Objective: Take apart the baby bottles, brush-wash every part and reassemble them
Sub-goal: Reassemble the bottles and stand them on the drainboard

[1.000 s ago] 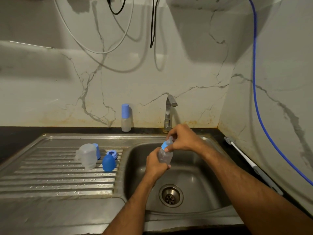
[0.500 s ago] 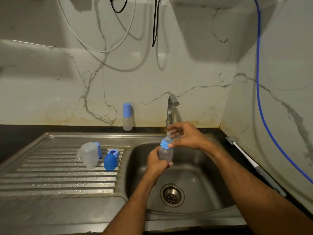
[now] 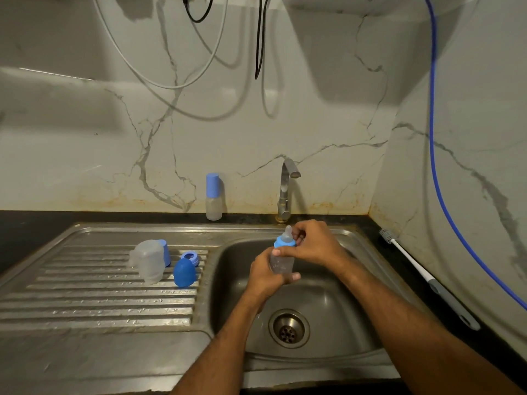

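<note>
Capped bottle (image 3: 214,196) (upright) behind sink (image 3: 336,315)

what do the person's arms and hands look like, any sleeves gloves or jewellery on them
Both forearms are bare right up to the bottom edge of the picture, with no sleeve showing. The left hand and the right hand wear no gloves, and no ring, watch or bracelet shows on the fingers or wrists that are visible. Fine hair shows along both forearms. Nothing is marked or taped on either arm.

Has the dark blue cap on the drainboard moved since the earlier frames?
No. The dark blue cap sits on the same drainboard ridges, just right of the lying clear bottle and just in front of the blue ring, as before.
</note>
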